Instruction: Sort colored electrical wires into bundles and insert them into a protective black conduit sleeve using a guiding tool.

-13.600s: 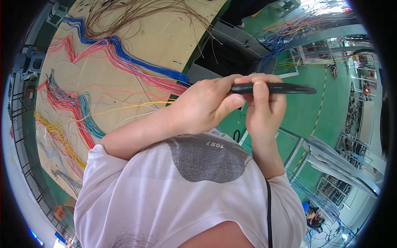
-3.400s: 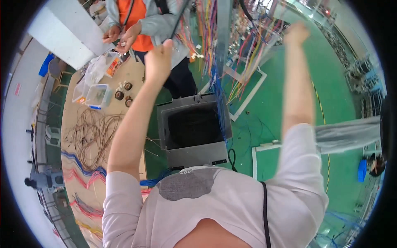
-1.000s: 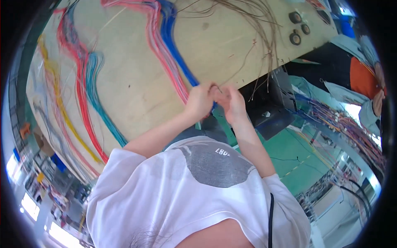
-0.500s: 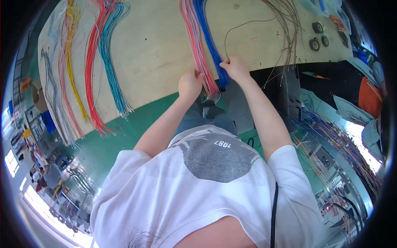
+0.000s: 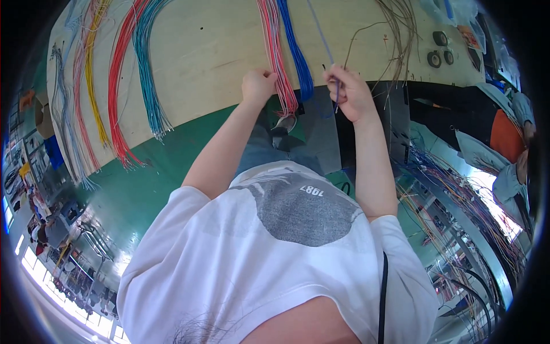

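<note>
- Head view, upper centre: I see the right hand [image 5: 350, 94] now pinching a blue wire [image 5: 322, 34], drawn clear of the blue bundle [image 5: 298, 57].
- Left hand [image 5: 258, 87] curls beside pink wires [image 5: 276, 54]; its grip I can't tell.

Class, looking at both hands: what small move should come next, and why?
Perhaps draw the blue wire fully clear: the right hand grips it apart from the blue bundle, while the left hand is at the pink wires' edge.
</note>
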`<state>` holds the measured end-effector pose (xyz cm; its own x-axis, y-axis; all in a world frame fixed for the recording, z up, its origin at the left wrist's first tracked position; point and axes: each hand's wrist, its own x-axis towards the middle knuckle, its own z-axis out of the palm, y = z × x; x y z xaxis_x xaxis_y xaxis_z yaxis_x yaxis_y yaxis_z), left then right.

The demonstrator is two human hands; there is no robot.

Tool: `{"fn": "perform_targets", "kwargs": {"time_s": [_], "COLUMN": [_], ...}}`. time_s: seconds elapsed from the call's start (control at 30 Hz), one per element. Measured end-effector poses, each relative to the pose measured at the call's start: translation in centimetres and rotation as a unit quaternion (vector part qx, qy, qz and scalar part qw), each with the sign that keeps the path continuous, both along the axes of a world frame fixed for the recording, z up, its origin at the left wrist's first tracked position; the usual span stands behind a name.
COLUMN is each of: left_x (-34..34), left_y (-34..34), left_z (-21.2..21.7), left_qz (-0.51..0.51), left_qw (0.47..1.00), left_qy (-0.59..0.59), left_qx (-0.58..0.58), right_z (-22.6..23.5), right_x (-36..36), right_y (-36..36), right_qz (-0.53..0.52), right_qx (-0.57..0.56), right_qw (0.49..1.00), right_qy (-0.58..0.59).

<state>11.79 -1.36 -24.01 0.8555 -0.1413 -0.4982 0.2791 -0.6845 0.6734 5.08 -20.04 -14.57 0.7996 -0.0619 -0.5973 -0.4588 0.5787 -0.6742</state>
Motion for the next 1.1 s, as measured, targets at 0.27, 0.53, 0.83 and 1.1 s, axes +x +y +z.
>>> {"fn": "perform_targets", "kwargs": {"time_s": [0.27, 0.53, 0.83, 1.1], "left_x": [-0.7, -1.9, -4.2, -2.0], "left_y": [0.4, -1.0, 1.8, 0.6], "left_z": [5.4, 9.7, 16.4, 20.2], "left_qz": [-0.050, 0.019, -0.080, -0.020], "left_qw": [0.984, 0.930, 0.889, 0.841], "left_qy": [-0.159, -0.077, 0.212, 0.334], "left_qx": [0.068, -0.358, -0.398, -0.425], "right_z": [1.2, 2.9, 8.8, 8.5], "right_x": [-0.6, 1.1, 4.8, 3.5], "right_y": [4.8, 5.4, -3.3, -2.0], "right_qz": [0.150, 0.179, 0.038, -0.070], "right_qx": [-0.061, 0.032, 0.016, -0.105], "right_qw": [0.984, 0.983, 0.991, 0.989], "right_qy": [0.078, 0.036, -0.124, -0.082]}}
